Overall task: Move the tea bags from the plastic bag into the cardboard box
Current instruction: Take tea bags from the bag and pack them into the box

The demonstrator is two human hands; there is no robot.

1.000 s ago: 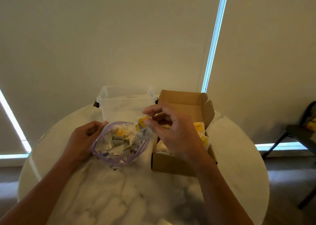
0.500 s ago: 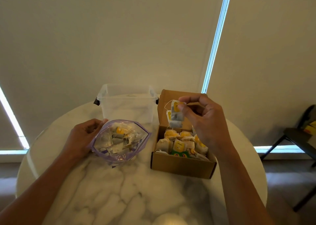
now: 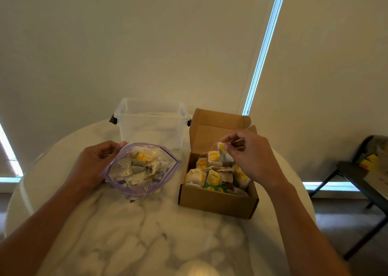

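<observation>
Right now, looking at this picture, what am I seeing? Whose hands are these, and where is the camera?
No machine here: these are a person's two bare hands, filmed by a camera worn on the head, looking down. On a round marble table stand a clear plastic tub, an open cardboard box holding tea bags, and a plastic bag with more. The left hand grips the bag's rim; the right hand pinches one tea bag over the box.

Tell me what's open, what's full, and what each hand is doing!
plastic bag: open, some tea bags inside
cardboard box: lid up, many tea bags inside
clear tub: no lid, looks empty
left hand: grips the plastic bag's rim
right hand: pinches a tea bag over the cardboard box
</observation>
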